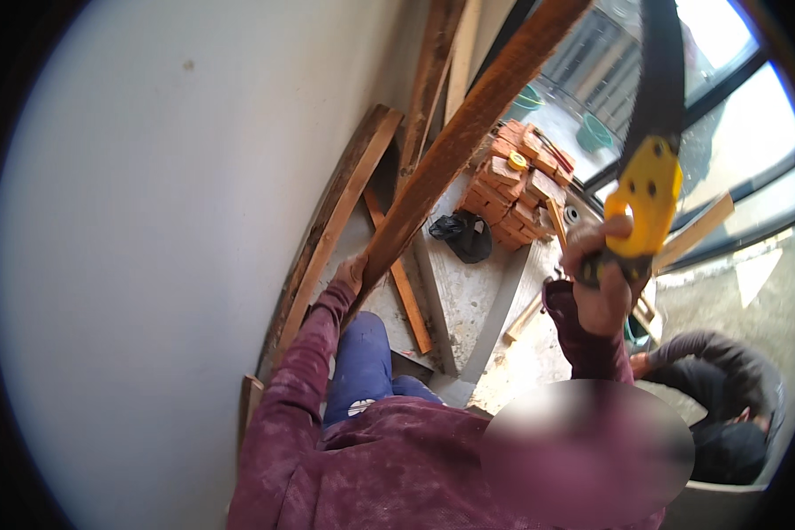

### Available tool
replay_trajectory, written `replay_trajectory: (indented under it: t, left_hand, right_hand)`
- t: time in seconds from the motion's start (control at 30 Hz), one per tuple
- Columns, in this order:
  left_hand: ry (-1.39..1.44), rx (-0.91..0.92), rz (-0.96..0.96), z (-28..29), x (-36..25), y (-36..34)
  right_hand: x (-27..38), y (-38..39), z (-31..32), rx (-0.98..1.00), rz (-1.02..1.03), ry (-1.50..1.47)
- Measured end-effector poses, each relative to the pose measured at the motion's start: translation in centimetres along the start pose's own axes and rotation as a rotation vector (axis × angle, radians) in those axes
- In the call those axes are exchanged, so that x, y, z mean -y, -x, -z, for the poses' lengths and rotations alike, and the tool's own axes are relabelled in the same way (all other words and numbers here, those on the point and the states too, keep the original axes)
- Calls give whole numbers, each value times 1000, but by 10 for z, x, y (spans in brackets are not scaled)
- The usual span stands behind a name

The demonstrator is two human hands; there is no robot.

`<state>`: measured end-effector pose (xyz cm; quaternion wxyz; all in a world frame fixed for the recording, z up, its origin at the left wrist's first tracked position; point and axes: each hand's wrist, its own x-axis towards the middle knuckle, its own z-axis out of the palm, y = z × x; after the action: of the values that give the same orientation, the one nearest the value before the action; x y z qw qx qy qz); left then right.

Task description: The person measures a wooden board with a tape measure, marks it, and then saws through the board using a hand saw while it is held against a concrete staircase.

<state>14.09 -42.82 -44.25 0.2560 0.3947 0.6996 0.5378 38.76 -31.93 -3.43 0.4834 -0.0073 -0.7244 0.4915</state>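
A hand saw [647,190] with a yellow and black handle is raised at the right, its dark blade pointing up and away. My right hand [605,274] is closed round that handle. On the left, my left hand [353,272] grips a long brown wooden beam [468,124] near its lower end. The beam slants up to the right past the top of the view. Part of its lower end lies behind my left arm. Saw and beam are apart.
More timber [336,212] leans along the white wall [159,230]. Stacked red bricks [512,185] stand ahead with a black bag [464,237] beside them. Glazed panels [724,132] are at the far right. Another person [724,380] bends down at the lower right, close to my right arm.
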Motion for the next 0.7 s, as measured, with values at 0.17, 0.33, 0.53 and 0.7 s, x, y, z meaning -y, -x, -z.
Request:
replay_trajectory:
  t: [0.17, 0.33, 0.53, 0.7]
  left_hand:
    - [136, 13, 79, 19, -24, -43]
    - [510, 194, 322, -17, 54, -54]
    - [449, 183, 281, -33, 47, -76]
    - [788, 331, 362, -34, 54, -102]
  right_hand:
    - [-31, 52, 14, 309, -146, 215]
    - [-71, 96, -4, 686, -579, 535]
    - [-112, 140, -3, 764, -776, 676]
    - [-129, 145, -9, 771, -757, 746]
